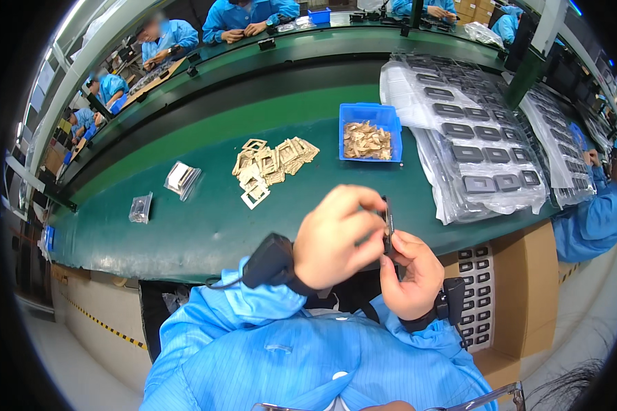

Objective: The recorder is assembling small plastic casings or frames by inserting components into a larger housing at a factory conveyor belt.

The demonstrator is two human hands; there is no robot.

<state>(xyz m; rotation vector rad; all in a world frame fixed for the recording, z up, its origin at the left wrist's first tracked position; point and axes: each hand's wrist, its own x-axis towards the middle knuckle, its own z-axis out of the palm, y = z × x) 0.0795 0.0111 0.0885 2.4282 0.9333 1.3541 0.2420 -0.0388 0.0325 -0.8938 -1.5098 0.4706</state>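
Note:
Just past the table's near edge, both hands meet around a thin black plastic piece (389, 222), seen edge-on. My left hand (339, 236) is closed, its fingertips at the upper part of the piece. Below and to the right, my right hand (413, 277) pinches the lower end between thumb and fingers. The face of the piece is turned out of sight. Beyond my left hand lies a loose pile of flat beige rectangular frames (274, 164). A blue bin (367, 113) behind my hands holds many small tan pieces (367, 142).
Clear plastic trays (425, 175) of black rectangular housings (467, 153) are stacked at the right. Two small clear bags (182, 179) (140, 207) lie left on the green table (219, 233). An open carton (524, 288) with more housings stands below right. A co-worker's blue sleeve (589, 226) is at far right.

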